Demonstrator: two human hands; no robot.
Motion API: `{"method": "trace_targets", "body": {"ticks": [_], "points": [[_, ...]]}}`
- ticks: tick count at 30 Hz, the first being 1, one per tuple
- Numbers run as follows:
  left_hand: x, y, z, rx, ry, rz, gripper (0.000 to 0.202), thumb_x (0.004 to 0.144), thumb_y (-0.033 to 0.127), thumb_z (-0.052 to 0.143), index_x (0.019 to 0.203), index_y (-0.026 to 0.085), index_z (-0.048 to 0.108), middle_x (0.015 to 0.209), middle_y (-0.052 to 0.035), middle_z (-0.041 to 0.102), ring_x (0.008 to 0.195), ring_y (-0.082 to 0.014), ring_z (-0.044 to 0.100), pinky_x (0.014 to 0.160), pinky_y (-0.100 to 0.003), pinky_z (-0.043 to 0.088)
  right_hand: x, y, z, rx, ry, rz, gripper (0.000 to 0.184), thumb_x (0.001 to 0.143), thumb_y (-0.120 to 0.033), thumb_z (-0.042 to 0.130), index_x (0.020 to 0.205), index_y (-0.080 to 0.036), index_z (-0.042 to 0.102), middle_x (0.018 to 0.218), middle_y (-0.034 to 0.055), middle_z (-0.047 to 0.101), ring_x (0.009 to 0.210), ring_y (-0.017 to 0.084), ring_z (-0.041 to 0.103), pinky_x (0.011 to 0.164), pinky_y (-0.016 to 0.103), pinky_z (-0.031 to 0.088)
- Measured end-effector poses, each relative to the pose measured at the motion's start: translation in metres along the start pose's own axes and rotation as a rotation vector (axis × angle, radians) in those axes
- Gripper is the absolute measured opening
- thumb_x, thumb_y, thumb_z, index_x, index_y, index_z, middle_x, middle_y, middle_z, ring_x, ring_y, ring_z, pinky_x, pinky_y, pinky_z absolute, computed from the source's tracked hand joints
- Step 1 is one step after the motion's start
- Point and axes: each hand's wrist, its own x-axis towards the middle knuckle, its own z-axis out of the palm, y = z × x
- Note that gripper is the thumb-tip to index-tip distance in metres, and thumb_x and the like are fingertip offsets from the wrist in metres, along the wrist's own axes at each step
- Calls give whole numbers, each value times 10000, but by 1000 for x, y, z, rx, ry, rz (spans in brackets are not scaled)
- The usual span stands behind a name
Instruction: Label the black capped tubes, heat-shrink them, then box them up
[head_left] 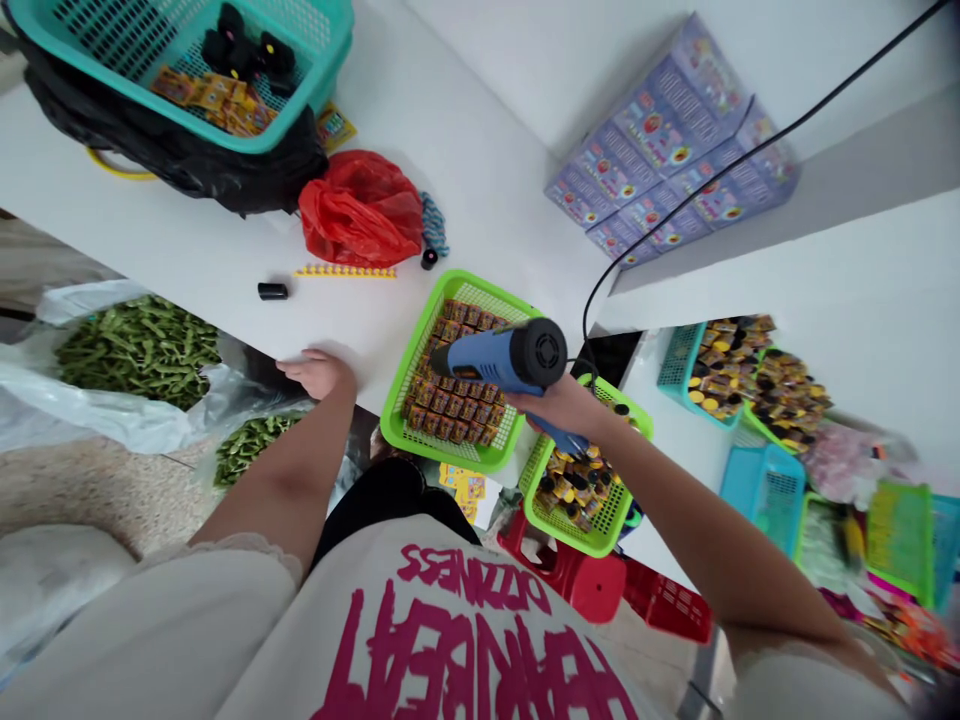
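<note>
My right hand [564, 405] is closed round the handle of a blue heat gun [484, 358], whose dark nozzle points left over a green basket [391, 425]. Rows of small wrapped packs with brown and yellow labels [454, 405] fill that basket, and the gun hides part of them. At the table's front edge, my left hand [319, 373] rests with its fingers stretched out, holding nothing. Below my right hand, a second green basket [592, 545] holds a loose heap of similar small items.
A teal basket [300, 125], red plastic bag [364, 210], black cap [272, 291] and yellow strip [345, 271] lie on the white table. Purple boxes [667, 140] are stacked at the back. The black cord [705, 185] crosses the right side. A red stool [600, 587] stands below.
</note>
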Motion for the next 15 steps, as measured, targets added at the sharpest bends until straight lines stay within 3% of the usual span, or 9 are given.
{"method": "trace_targets", "body": {"ticks": [5, 9, 12, 15], "points": [[2, -2, 0, -9, 0, -18, 516, 1028, 346, 285, 1489, 112, 289, 1468, -227, 421, 1238, -335, 569, 1035, -525, 471, -23, 3, 25, -3, -146, -5, 325, 782, -461, 637, 627, -210, 502, 447, -43, 525, 388, 106, 499, 433, 225, 434], [2, -3, 0, -15, 9, -30, 502, 992, 401, 484, 1436, 179, 409, 1461, -157, 450, 1223, -290, 555, 1004, -526, 484, -36, 4, 36, -22, -191, -7, 276, 777, -429, 618, 637, -211, 523, 444, -47, 524, 387, 104, 491, 436, 223, 434], [2, -3, -2, -15, 7, -27, 486, 956, 391, 565, 1385, 181, 477, 1446, -142, 466, 1217, -292, 550, 992, -524, 490, -40, 6, 41, -50, -171, -30, 232, 726, -404, 659, 657, -207, 556, 488, -46, 546, 442, 113, 511, 468, 228, 440], [1, -3, -3, -20, 1, -23, 457, 954, 381, 572, 1353, 167, 508, 1411, -142, 498, 1191, -283, 567, 980, -513, 500, -35, 8, 48, -83, -70, -64, 216, 666, -369, 700, 644, -206, 560, 563, -30, 572, 562, 139, 557, 553, 242, 459]]}}
